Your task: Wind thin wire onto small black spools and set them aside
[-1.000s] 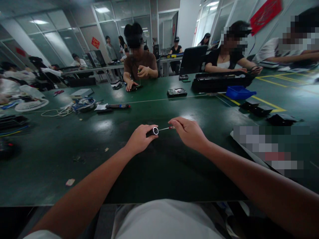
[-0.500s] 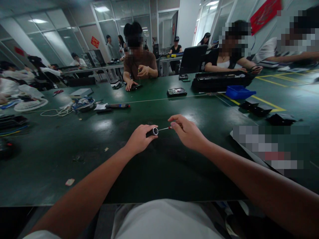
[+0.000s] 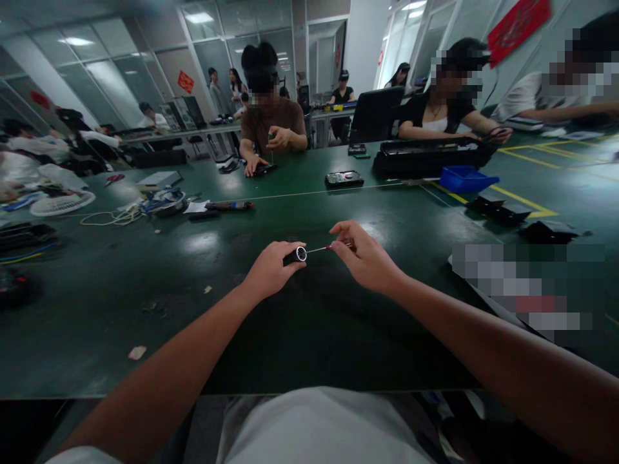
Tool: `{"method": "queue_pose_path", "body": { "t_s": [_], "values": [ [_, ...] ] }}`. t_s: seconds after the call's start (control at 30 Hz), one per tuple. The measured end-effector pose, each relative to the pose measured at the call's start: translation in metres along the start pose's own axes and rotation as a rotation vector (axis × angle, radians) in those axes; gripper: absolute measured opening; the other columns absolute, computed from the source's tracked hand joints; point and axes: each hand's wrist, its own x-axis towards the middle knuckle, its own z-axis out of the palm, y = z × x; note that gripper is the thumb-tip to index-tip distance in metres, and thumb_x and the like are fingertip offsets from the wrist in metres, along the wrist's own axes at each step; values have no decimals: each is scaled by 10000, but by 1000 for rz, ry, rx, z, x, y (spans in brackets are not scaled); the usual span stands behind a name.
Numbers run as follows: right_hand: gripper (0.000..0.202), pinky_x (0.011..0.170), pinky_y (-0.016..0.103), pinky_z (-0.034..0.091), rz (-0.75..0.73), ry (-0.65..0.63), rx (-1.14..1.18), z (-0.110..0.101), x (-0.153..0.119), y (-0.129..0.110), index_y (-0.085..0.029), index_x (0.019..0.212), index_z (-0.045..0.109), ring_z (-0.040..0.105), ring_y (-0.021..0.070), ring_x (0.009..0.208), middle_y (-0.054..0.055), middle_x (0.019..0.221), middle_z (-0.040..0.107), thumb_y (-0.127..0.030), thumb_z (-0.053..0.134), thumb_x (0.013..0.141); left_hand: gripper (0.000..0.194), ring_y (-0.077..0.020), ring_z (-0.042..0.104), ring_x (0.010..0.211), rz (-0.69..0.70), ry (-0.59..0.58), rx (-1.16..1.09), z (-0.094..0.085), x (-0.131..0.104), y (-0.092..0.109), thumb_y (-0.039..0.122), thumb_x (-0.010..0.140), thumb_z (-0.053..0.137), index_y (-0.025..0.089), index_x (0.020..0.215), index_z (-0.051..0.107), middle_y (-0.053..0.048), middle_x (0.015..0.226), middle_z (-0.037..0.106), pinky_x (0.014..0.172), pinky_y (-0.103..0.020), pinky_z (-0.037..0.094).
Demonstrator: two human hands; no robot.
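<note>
A small black cylinder (image 3: 294,256) with a silver ring at its end is held by my left hand (image 3: 269,270), its ringed end turned to the right. My right hand (image 3: 363,255) is closed on a thin screwdriver (image 3: 318,249) with a red collar. The screwdriver's metal shaft points left and its tip meets the cylinder's ringed end; whether it goes inside is too small to tell. Both hands are above the green table (image 3: 309,341).
Beyond my hands lie an open hard drive (image 3: 344,178) and a pen-like tool (image 3: 229,206). A blue bin (image 3: 465,179) and black brackets (image 3: 498,211) stand to the right. Cables (image 3: 116,216) lie left. A person (image 3: 273,122) works across the table.
My right hand and the screwdriver have shifted very slightly. My left hand still holds the cylinder in the same place.
</note>
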Motion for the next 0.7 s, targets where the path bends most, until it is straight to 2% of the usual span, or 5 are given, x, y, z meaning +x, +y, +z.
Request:
{"method": "queue_pose_path", "body": {
  "t_s": [0.1, 0.17, 0.3, 0.4, 0.7],
  "values": [
    [186, 695, 343, 478, 31, 27, 104, 3, 1, 2, -229, 1034, 562, 614, 187, 755, 35, 878, 668, -349, 587, 894, 404, -233, 587, 1014, -17, -2, 11, 0, 0, 1, 281, 874, 675, 242, 1274, 628, -48, 1095, 686, 933, -389, 462],
    [202, 726, 354, 504, 94, 50, 255, 5, 4, 7, -225, 979, 585, 626, 189, 767, 34, 851, 668, -400, 603, 881, 412, -232, 586, 1044, 9, 5, 8, -1, -1, 2, 276, 876, 675, 243, 1283, 619, -50, 1129, 682, 944, -389, 460],
    [277, 735, 370, 552, 335, 142, 632, 8, 13, 20, -221, 854, 574, 604, 162, 685, 13, 757, 617, -496, 590, 873, 427, -233, 562, 1136, 135, 35, 74, -2, 0, 1, 267, 900, 649, 247, 1323, 587, -64, 1224, 654, 1022, -408, 419],
    [249, 691, 341, 551, 417, 218, 648, 9, 15, 27, -213, 824, 571, 588, 145, 659, 11, 755, 616, -455, 617, 864, 416, -245, 572, 1076, 109, -15, 194, -2, 1, -4, 246, 895, 652, 233, 1307, 604, -77, 1162, 663, 998, -428, 422],
    [213, 726, 350, 521, 206, 158, 407, 9, 8, 15, -197, 917, 598, 626, 160, 704, 23, 781, 652, -402, 542, 933, 435, -245, 563, 1062, 58, -51, 170, -1, 2, -6, 261, 891, 658, 238, 1322, 598, -71, 1144, 652, 977, -409, 433]
  ]
}}
